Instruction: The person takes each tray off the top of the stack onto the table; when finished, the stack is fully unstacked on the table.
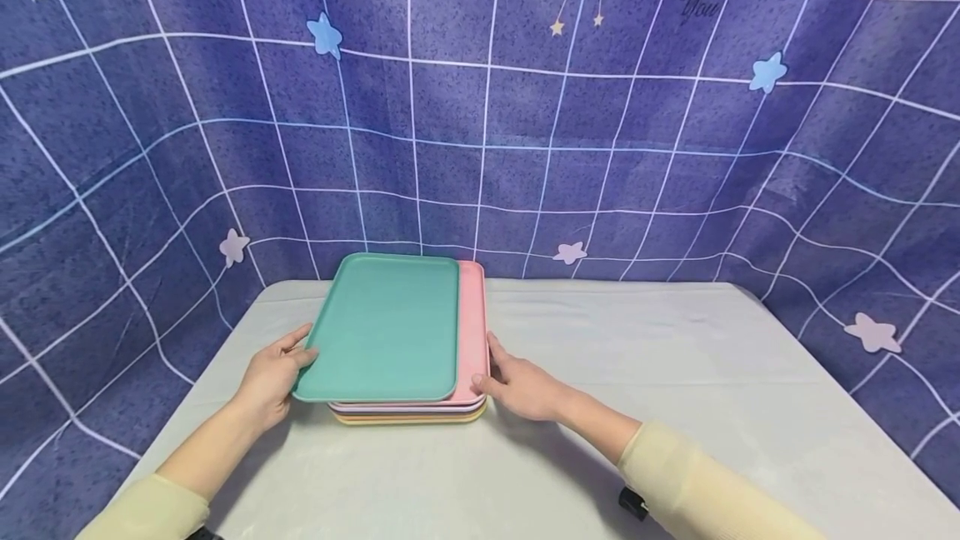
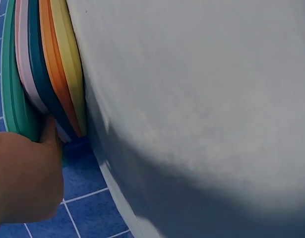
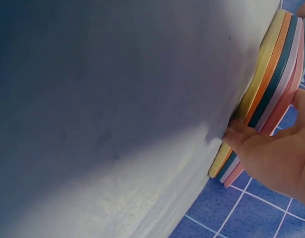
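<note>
A green tray [image 1: 386,327] lies across the top of a stack of trays, shifted left so that a strip of the pink tray [image 1: 472,332] shows beneath it. At the green tray's left edge, my left hand [image 1: 272,373] grips it with the thumb over the rim and fingers under it. My right hand [image 1: 525,386] holds the stack's right side, its thumb at the pink rim. In the right wrist view its fingers reach down the side to the yellow tray [image 3: 265,64] at the bottom. Lilac, dark blue [image 2: 37,62] and orange trays [image 2: 53,59] lie between.
The stack stands on a table with a whitish cloth [image 1: 637,357], left of the middle. Behind and at both sides hangs a blue curtain [image 1: 450,165] with white grid lines and stars. A small black object [image 1: 633,503] shows beside the right sleeve.
</note>
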Action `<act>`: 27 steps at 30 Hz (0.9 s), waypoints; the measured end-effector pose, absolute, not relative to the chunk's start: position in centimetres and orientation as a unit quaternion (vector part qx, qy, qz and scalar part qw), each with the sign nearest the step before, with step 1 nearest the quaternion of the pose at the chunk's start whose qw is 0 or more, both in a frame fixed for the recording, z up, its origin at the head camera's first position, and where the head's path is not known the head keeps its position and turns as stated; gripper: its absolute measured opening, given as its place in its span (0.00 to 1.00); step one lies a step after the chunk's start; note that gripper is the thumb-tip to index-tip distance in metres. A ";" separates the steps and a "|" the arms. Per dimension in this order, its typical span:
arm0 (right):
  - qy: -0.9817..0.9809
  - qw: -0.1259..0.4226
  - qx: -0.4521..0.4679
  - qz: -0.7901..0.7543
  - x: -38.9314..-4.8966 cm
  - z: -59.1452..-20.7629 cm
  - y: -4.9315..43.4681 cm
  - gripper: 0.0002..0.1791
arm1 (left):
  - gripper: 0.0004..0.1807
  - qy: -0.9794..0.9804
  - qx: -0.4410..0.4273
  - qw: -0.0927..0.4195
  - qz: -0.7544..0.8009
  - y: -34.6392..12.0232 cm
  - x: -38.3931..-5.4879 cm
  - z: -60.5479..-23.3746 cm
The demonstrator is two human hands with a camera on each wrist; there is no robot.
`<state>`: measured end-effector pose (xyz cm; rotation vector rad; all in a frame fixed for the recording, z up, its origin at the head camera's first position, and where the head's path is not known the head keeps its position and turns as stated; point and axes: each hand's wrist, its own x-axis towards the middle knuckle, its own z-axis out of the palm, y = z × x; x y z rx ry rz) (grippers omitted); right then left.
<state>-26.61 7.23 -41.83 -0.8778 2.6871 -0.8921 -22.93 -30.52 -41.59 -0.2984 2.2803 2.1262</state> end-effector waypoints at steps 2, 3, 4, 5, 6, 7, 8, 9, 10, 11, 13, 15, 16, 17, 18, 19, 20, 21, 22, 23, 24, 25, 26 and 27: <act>0.902 0.088 -0.297 -0.299 -26.6 -41.8 7.2 0.49 | 0.36 0.722 -0.100 0.003 0.684 -30.7 -22.8 -41.6; 0.902 0.087 -0.298 -0.300 -26.6 -41.8 7.2 0.49 | 0.36 0.722 -0.102 0.002 0.684 -30.7 -22.8 -41.5; 0.902 0.087 -0.298 -0.300 -26.6 -41.8 7.2 0.49 | 0.36 0.724 -0.104 0.000 0.682 -30.7 -22.7 -41.4; 0.902 0.087 -0.298 -0.301 -26.6 -41.8 7.2 0.48 | 0.35 0.727 -0.107 -0.002 0.679 -30.8 -22.7 -41.4; 0.902 0.086 -0.298 -0.301 -26.6 -41.7 7.2 0.48 | 0.35 0.729 -0.109 -0.005 0.676 -30.9 -22.6 -41.3; 0.902 0.086 -0.297 -0.301 -26.6 -41.7 7.2 0.48 | 0.35 0.732 -0.114 -0.008 0.672 -30.9 -22.6 -41.2; 0.902 0.086 -0.297 -0.302 -26.6 -41.7 7.2 0.48 | 0.35 0.733 -0.118 -0.010 0.669 -30.9 -22.6 -41.1; 0.901 0.087 -0.296 -0.304 -26.6 -41.7 7.2 0.48 | 0.35 0.736 -0.123 -0.013 0.666 -31.0 -22.5 -41.1; 0.901 0.087 -0.296 -0.304 -26.6 -41.7 7.2 0.48 | 0.34 0.739 -0.129 -0.016 0.661 -31.0 -22.4 -41.0; 0.901 0.088 -0.296 -0.304 -26.6 -41.7 7.2 0.48 | 0.34 0.740 -0.134 -0.018 0.659 -31.1 -22.4 -40.9; 0.901 0.091 -0.295 -0.305 -26.5 -41.8 7.2 0.48 | 0.34 0.742 -0.140 -0.016 0.656 -31.2 -22.3 -40.8; 0.901 0.093 -0.293 -0.306 -26.5 -41.9 7.2 0.48 | 0.34 0.741 -0.138 -0.008 0.657 -31.5 -22.2 -40.9; 0.901 0.093 -0.293 -0.306 -26.5 -41.9 7.2 0.49 | 0.34 0.741 -0.137 -0.005 0.657 -31.5 -22.2 -40.9; 0.901 0.094 -0.293 -0.306 -26.5 -41.9 7.2 0.49 | 0.34 0.741 -0.135 -0.002 0.658 -31.6 -22.2 -41.0; 0.900 0.094 -0.293 -0.307 -26.5 -41.9 7.2 0.49 | 0.35 0.741 -0.133 0.002 0.658 -31.7 -22.3 -41.1; 0.900 0.094 -0.294 -0.307 -26.5 -41.9 7.2 0.49 | 0.35 0.740 -0.131 0.005 0.660 -31.8 -22.3 -41.1; 0.901 0.094 -0.293 -0.307 -26.5 -41.9 7.2 0.49 | 0.35 0.740 -0.131 0.008 0.660 -31.8 -22.3 -41.2; 0.901 0.093 -0.293 -0.306 -26.5 -41.9 7.2 0.49 | 0.35 0.739 -0.129 0.009 0.661 -31.8 -22.4 -41.3; 0.901 0.093 -0.293 -0.307 -26.5 -41.9 7.2 0.49 | 0.35 0.738 -0.127 0.012 0.663 -31.9 -22.4 -41.3; 0.901 0.092 -0.293 -0.307 -26.5 -41.9 7.2 0.49 | 0.35 0.735 -0.124 0.014 0.666 -31.9 -22.4 -41.4; 0.901 0.091 -0.292 -0.307 -26.6 -42.0 7.2 0.49 | 0.35 0.731 -0.123 0.016 0.671 -32.0 -22.4 -41.4; 0.901 0.091 -0.292 -0.307 -26.6 -42.0 7.2 0.49 | 0.35 0.726 -0.121 0.017 0.676 -32.1 -22.4 -41.4; 0.901 0.091 -0.292 -0.308 -26.6 -42.0 7.2 0.49 | 0.35 0.722 -0.120 0.017 0.681 -32.1 -22.4 -41.5; 0.900 0.091 -0.293 -0.308 -26.6 -42.0 7.2 0.49 | 0.35 0.717 -0.119 0.016 0.687 -32.1 -22.4 -41.5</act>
